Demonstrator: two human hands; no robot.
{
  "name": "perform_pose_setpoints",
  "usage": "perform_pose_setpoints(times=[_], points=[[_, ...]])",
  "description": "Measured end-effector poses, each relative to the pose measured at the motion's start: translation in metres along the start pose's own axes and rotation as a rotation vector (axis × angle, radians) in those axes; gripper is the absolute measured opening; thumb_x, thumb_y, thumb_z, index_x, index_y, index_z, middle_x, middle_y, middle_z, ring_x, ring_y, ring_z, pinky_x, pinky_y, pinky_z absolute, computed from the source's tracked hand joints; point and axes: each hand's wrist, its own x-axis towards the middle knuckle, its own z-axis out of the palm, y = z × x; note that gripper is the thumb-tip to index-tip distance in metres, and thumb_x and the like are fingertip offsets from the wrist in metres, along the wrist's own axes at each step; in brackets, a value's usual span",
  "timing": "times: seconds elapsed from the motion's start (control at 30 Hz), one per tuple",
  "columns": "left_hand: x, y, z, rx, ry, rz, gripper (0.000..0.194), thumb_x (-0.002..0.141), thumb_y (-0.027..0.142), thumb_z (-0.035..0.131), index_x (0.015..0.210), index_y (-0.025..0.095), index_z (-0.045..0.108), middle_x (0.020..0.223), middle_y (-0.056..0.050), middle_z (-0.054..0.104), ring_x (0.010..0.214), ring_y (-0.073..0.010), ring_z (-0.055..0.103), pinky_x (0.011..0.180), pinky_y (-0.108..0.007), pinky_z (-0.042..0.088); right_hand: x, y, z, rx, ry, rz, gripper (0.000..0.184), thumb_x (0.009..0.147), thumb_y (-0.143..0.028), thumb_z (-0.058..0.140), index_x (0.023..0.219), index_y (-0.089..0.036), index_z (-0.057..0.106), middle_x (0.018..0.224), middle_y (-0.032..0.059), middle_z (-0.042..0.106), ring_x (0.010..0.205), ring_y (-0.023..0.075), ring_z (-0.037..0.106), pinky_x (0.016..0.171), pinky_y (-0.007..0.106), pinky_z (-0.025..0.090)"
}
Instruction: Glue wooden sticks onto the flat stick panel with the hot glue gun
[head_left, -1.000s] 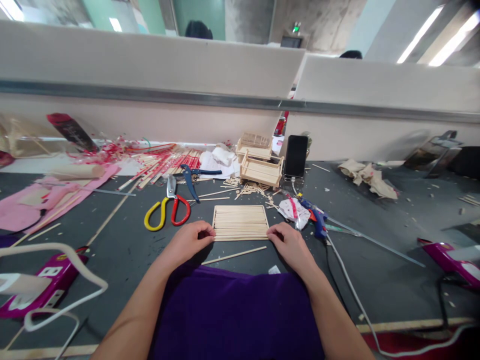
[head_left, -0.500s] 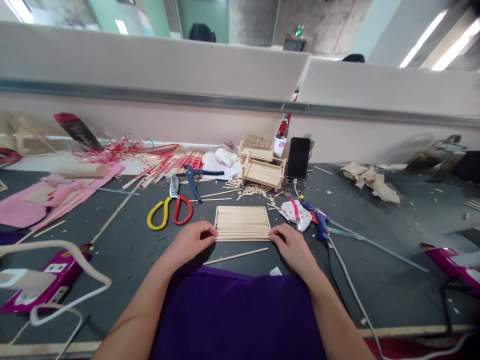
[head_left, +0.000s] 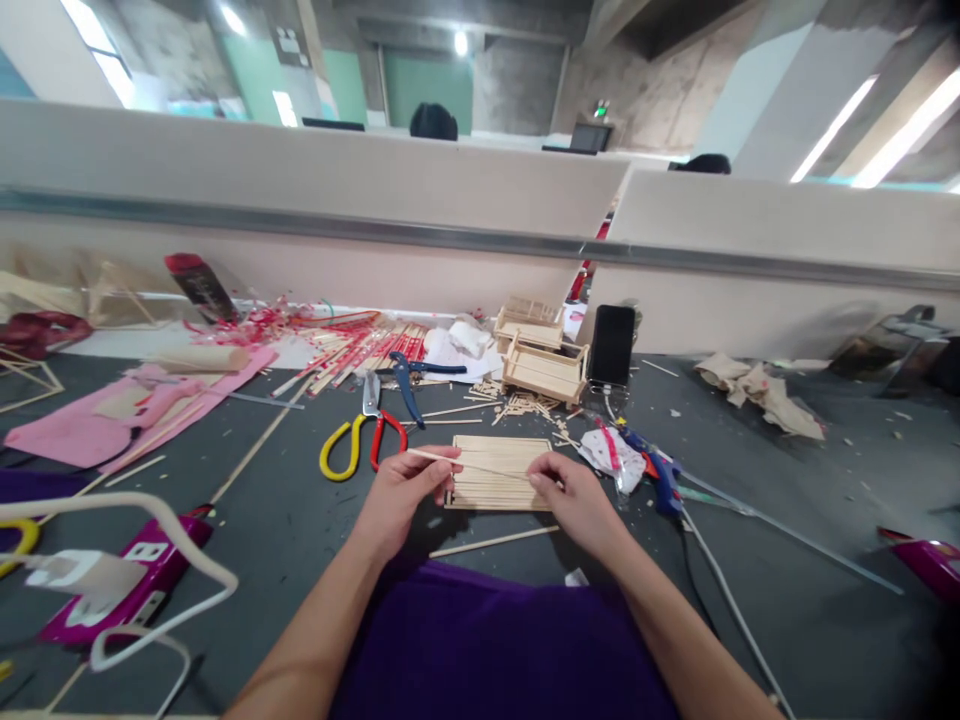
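The panel of sticks (head_left: 499,494) lies flat on the dark table (head_left: 277,540), between the two hands and just beyond them; above it the left hand (head_left: 396,495) pinches a thin stick (head_left: 491,468) between thumb and fingers towards one end, with its lower fingers loosely curled by the panel's left edge; the right hand (head_left: 577,495) has thumb and forefinger closed on the other end, tips partly hidden; whether this stick touches the panel I cannot tell; being so slim, it could bow or snap if the hands press towards each other or twist unevenly; a knuckle catching the panel's left edge could knock the panel askew, since nothing visible weighs it down; the glue gun (head_left: 664,482), right of the panel, trails a cable (head_left: 724,590) past the right forearm, and a snag there could drag the gun; scraps (head_left: 525,405) behind the panel could lodge under it and tilt it; as for containers, a clear jar (head_left: 892,345) stands far behind and right of the panel, its contents too blurred to tell; a red-topped tube (head_left: 201,287) leans far behind and left of the panel, its inside hidden; a small stand (head_left: 609,388), behind the panel and to its right, holds a phone (head_left: 611,343).
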Motion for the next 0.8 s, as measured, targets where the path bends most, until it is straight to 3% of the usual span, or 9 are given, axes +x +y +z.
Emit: perform_pose_setpoints(times=[0.1, 0.23, 0.3, 0.4, 0.47, 0.6, 0.73, 0.8], points=[[0.006, -0.004, -0.002, -0.197, 0.149, 0.007, 0.027, 0.069, 0.034, 0.077, 0.083, 0.013, 0.071, 0.075, -0.003, 0.067, 0.062, -0.0097, 0.059, 0.049, -0.017, 0.046, 0.022, -0.019, 0.005, -0.063, -0.146, -0.074, 0.015, 0.083, -0.022, 0.049, 0.075, -0.019, 0.061, 0.07, -0.0001, 0.062, 0.067, 0.0141, 0.055, 0.062, 0.024, 0.039], [0.016, -0.01, -0.014, -0.406, 0.361, -0.041, 0.016, 0.075, 0.024, 0.073, 0.086, 0.012, 0.068, 0.078, -0.002, 0.068, 0.058, -0.0076, 0.061, 0.045, -0.014, 0.049, 0.077, -0.035, 0.012, -0.218, -0.163, -0.283, 0.017, 0.085, -0.02, 0.051, 0.085, -0.017, 0.068, 0.086, 0.0031, 0.069, 0.081, 0.0142, 0.059, 0.073, 0.024, 0.04], [0.02, -0.012, -0.021, -0.5, 0.454, -0.087, 0.006, 0.083, 0.017, 0.063, 0.084, 0.011, 0.066, 0.073, -0.002, 0.067, 0.053, -0.0067, 0.061, 0.044, -0.014, 0.05, 0.109, -0.039, 0.022, -0.382, -0.223, -0.29, 0.024, 0.091, -0.023, 0.046, 0.09, -0.017, 0.069, 0.088, 0.0021, 0.07, 0.079, 0.0124, 0.06, 0.07, 0.021, 0.04], [0.021, -0.012, -0.027, -0.564, 0.539, -0.107, 0.018, 0.091, 0.013, 0.05, 0.077, 0.012, 0.062, 0.063, 0.0, 0.064, 0.049, -0.0057, 0.06, 0.045, -0.014, 0.051, 0.147, -0.037, 0.044, -0.492, -0.207, -0.259, 0.033, 0.095, -0.025, 0.038, 0.092, -0.014, 0.069, 0.087, 0.006, 0.07, 0.08, 0.0142, 0.061, 0.069, 0.022, 0.041], [0.021, -0.012, -0.027, -0.557, 0.539, -0.091, 0.02, 0.092, 0.015, 0.049, 0.076, 0.011, 0.06, 0.061, 0.0, 0.063, 0.048, -0.0056, 0.06, 0.044, -0.014, 0.051, 0.162, -0.034, 0.059, -0.571, -0.202, -0.249, 0.025, 0.09, -0.018, 0.045, 0.091, -0.013, 0.07, 0.094, 0.0109, 0.069, 0.088, 0.0182, 0.062, 0.075, 0.025, 0.042], [0.019, -0.013, -0.024, -0.475, 0.446, -0.105, 0.012, 0.084, 0.021, 0.064, 0.078, 0.01, 0.063, 0.065, -0.003, 0.066, 0.048, -0.0061, 0.059, 0.042, -0.014, 0.05, 0.172, -0.032, 0.075, -0.693, -0.24, -0.267, 0.02, 0.08, -0.004, 0.051, 0.083, -0.009, 0.07, 0.1, 0.0196, 0.067, 0.099, 0.0249, 0.061, 0.082, 0.03, 0.043], [0.019, -0.016, -0.022, -0.409, 0.412, -0.125, 0.023, 0.073, 0.027, 0.074, 0.084, 0.009, 0.066, 0.063, -0.003, 0.066, 0.047, -0.0058, 0.058, 0.043, -0.013, 0.049, 0.163, -0.047, 0.062, -0.722, -0.247, -0.285, 0.019, 0.079, -0.006, 0.051, 0.083, -0.007, 0.07, 0.098, 0.0228, 0.067, 0.098, 0.0279, 0.061, 0.082, 0.034, 0.044], [0.018, -0.015, -0.021, -0.38, 0.386, -0.107, 0.032, 0.069, 0.031, 0.078, 0.089, 0.009, 0.068, 0.064, -0.003, 0.066, 0.047, -0.0057, 0.058, 0.044, -0.013, 0.049, 0.148, -0.059, 0.051, -0.702, -0.238, -0.287, 0.018, 0.08, -0.01, 0.051, 0.084, -0.008, 0.069, 0.092, 0.02, 0.069, 0.091, 0.0261, 0.063, 0.077, 0.032, 0.045]])
